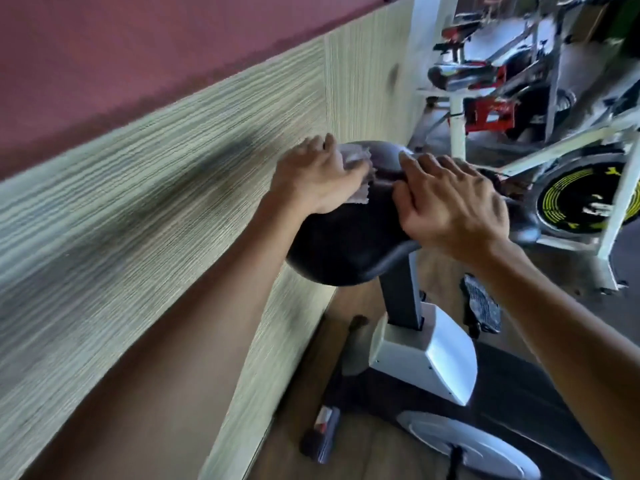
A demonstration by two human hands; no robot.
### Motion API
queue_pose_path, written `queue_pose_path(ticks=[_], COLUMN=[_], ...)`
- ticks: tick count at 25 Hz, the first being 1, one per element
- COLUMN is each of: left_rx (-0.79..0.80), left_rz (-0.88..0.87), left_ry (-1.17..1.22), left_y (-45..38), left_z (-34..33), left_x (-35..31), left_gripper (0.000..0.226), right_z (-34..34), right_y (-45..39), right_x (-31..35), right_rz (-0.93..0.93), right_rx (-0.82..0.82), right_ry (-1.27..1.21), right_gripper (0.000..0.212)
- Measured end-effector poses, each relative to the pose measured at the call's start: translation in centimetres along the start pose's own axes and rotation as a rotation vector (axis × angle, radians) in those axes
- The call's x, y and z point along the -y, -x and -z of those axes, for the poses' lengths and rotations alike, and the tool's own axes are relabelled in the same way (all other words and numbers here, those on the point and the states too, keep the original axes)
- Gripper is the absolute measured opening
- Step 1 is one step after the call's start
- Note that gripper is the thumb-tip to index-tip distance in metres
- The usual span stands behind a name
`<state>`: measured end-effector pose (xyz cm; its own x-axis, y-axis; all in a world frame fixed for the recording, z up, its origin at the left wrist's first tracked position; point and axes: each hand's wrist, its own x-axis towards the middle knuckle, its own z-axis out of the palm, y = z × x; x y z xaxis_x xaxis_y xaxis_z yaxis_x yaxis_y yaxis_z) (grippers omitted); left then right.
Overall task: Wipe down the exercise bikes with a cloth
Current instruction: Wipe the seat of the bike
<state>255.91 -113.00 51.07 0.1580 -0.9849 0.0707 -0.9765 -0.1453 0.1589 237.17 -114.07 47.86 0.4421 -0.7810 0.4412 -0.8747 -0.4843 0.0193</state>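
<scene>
Head view: the left hand (317, 176) presses a pale cloth (360, 174) on the black saddle (346, 244); the right hand (453, 206) rests beside it with loosely bent fingers, holding nothing. A panelled wall (156, 202) stands close on the left, and a white bike (588, 188) stands beyond.

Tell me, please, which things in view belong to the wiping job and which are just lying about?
In use:
cloth under the left hand
black saddle, steadied by the right hand
seat post

Lying about:
pedal
white bike with the yellow-marked flywheel
wall panel
</scene>
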Motion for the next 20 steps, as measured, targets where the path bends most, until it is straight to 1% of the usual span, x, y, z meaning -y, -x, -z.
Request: queue_pose_path(ticks=[2, 4, 6, 8, 10, 12, 15, 16, 18, 20], left_rx=[0.016, -0.018, -0.093, -0.210, -0.281, -0.317, -0.386, -0.399, -0.389, -0.400], left_rz=[-0.075, -0.160, -0.235, -0.309, -0.381, -0.453, -0.534, -0.553, -0.609, -0.676], left_ry=[-0.040, -0.034, 0.015, 0.041, 0.008, -0.016, 0.029, 0.039, 0.015, 0.000], left_y=[0.1, 1.3, 3.5, 5.7, 7.4, 8.3, 8.5, 8.5, 8.7, 9.3], left_z=[0.1, -0.3, -1.0, -1.8, -2.5, -2.9, -3.2, -3.2, -3.1, -3.0], left_x=[-1.2, -1.8, -2.1, -2.0, -1.2, -0.3, -0.2, -0.2, 0.0, 0.3], left_gripper=[0.080, 0.079, 0.083, 0.083, 0.078, 0.076, 0.064, 0.058, 0.046, 0.038], right_z=[0.1, 0.6, 1.8, 2.9, 3.6, 3.6, 4.8, 5.6, 7.1, 8.7], right_y=[-0.3, -0.3, -0.3, -0.3, -0.2, 0.1, 2.0, 3.1, 5.8, 8.1], right_x=[-0.2, -0.3, -0.4, -0.5, -0.6, -0.6, 0.4, 1.2, 2.7, 3.8], right_rz=[0.004, -0.009, -0.074, -0.169, -0.232, -0.238, -0.215, -0.226, -0.294, -0.425], right_rx=[0.085, 0.139, 0.192, 0.227, 0.251, 0.302, 0.421, 0.475, 0.560, 0.598], right_ry=[-0.030, -0.136, -0.315, -0.476, -0.555, -0.572, -0.524, -0.546, -0.678, -0.854], right_gripper=[0.067, 0.068, 0.070, 0.068, 0.065, 0.065, 0.077, 0.079, 0.075, 0.066])
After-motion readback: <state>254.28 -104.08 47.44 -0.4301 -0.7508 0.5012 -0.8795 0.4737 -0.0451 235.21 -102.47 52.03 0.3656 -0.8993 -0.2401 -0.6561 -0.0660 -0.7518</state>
